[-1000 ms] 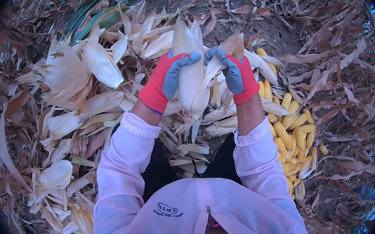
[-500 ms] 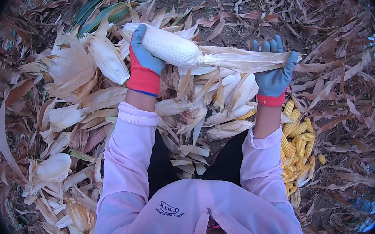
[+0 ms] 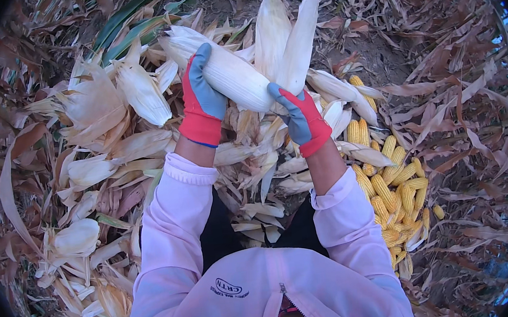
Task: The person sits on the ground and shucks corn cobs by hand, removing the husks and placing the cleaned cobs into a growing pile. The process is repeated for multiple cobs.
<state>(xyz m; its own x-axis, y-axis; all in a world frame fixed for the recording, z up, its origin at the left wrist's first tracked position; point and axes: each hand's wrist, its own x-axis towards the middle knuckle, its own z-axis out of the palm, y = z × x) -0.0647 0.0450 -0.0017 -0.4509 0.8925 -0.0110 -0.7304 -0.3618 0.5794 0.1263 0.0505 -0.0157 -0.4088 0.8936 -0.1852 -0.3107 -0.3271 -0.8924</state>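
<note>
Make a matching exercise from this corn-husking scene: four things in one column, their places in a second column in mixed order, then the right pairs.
1. left hand
2. right hand
3. pile of yellow cobs
4. unhusked ears

A. on the ground at the person's right
B. gripping the pale ear near its upper end
C. lying at the person's left
D. at the ear's lower end, by the peeled-back husk leaves

Pairs: 1-B, 2-D, 3-A, 4-C

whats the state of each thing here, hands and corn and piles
left hand: gloved, gripping the cob
right hand: gloved, gripping the husk base
cob: held up, still partly in pale husk
husk leaves: peeled back, standing up
yellow cobs: husked, heaped on the ground at right
unhusked ears: lying at left
</note>
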